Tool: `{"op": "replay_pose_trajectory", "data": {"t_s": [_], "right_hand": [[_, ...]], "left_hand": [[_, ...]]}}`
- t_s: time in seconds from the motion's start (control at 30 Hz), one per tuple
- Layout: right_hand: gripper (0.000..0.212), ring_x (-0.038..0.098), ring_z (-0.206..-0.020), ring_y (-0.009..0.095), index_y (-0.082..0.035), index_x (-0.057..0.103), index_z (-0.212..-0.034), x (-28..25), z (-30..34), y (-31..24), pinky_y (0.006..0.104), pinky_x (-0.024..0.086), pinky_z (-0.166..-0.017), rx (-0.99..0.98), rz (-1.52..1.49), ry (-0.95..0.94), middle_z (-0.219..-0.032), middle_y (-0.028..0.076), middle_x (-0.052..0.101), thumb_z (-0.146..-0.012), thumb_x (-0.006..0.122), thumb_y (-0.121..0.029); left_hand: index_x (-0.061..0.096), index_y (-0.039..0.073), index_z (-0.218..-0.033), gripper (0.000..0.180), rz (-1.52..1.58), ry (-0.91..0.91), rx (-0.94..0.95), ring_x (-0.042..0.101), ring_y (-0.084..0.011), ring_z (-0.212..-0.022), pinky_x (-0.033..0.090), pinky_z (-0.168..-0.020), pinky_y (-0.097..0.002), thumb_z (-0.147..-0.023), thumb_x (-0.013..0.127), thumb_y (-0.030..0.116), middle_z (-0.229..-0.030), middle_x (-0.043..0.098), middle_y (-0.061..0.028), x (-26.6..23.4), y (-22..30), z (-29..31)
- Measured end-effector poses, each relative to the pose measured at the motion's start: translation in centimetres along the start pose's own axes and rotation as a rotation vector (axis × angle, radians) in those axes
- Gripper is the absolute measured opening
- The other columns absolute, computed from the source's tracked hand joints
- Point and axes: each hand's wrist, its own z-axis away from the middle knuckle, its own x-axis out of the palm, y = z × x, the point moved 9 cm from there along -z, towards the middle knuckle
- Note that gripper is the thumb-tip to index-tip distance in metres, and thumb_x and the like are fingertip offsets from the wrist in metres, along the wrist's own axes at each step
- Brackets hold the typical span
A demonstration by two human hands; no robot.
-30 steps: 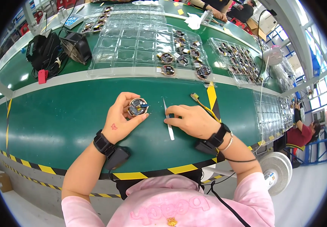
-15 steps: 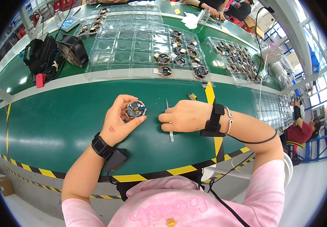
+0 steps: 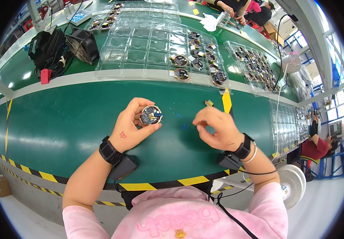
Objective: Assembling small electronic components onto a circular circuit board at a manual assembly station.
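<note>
My left hand (image 3: 134,124) is closed round a small round watch-like module (image 3: 151,116), its open face up with a circuit board and a blue strip showing. To its right, my right hand (image 3: 219,129) is raised with thumb and fingertips pinched together. A thin sliver of the tweezers (image 3: 204,120) shows at those fingertips; the rest is hidden by the hand. Just beyond that hand, a small yellowish part (image 3: 208,103) lies on the green table (image 3: 76,131). Two small blue spots (image 3: 184,127) appear on the table between my hands.
Clear plastic trays (image 3: 140,44) with several round modules (image 3: 181,74) stand beyond the pale ledge. A black fan (image 3: 82,47) and a red tag (image 3: 45,76) are at the left. More trays (image 3: 251,63) lie to the right. Co-workers' hands (image 3: 226,8) are at the far side.
My right hand has moved right and turned, lifting the tweezers off the table. My left hand still holds the module, now slightly further right in view.
</note>
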Motion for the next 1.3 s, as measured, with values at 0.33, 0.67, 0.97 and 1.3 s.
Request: {"op": "replay_pose_trajectory", "data": {"t_s": [0.33,0.67,0.97,1.3], "right_hand": [[0.010,0.063,-0.080,0.018,0.001,0.060,-0.097,1.1,1.8,3.7,0.0304,0.051,-0.069,0.312,-0.462,0.056,-0.094,0.012,0.064,-0.088,0.055,0.002],[0.011,0.064,-0.076,0.017,0.000,0.064,-0.095,3.9,-1.3,2.3,0.0279,0.051,-0.068,0.353,-0.540,0.188,-0.089,0.010,0.067,-0.084,0.067,-0.003],[0.015,0.064,-0.073,0.020,-0.003,0.067,-0.088,4.0,-1.5,1.6,0.0283,0.050,-0.066,0.231,-0.353,0.165,-0.081,0.007,0.067,-0.075,0.074,0.000],[0.014,0.065,-0.077,0.023,-0.002,0.065,-0.090,3.8,-1.3,1.4,0.0316,0.054,-0.067,0.104,-0.370,0.173,-0.084,0.012,0.066,-0.078,0.073,-0.003]], "left_hand": [[0.049,0.006,-0.120,0.050,0.146,-0.228,0.014,0.060,-0.0093,-0.096,0.050,-0.079,-0.0244,-0.077,0.073,-0.001,-0.108,0.059,-0.0025,2.2,0.5,0.4],[0.051,0.002,-0.120,0.051,0.142,-0.296,-0.072,0.059,-0.0094,-0.095,0.049,-0.081,-0.0246,-0.076,0.075,0.003,-0.106,0.058,-0.0036,2.7,0.3,0.7],[0.052,0.001,-0.118,0.054,0.183,-0.419,-0.064,0.058,-0.0099,-0.091,0.048,-0.080,-0.0243,-0.071,0.077,0.004,-0.101,0.060,-0.0044,3.9,0.4,0.7],[0.054,0.002,-0.107,0.053,0.194,-0.430,-0.062,0.057,-0.0082,-0.083,0.046,-0.072,-0.0214,-0.062,0.081,0.006,-0.097,0.060,-0.0037,4.1,0.6,0.8]]}}
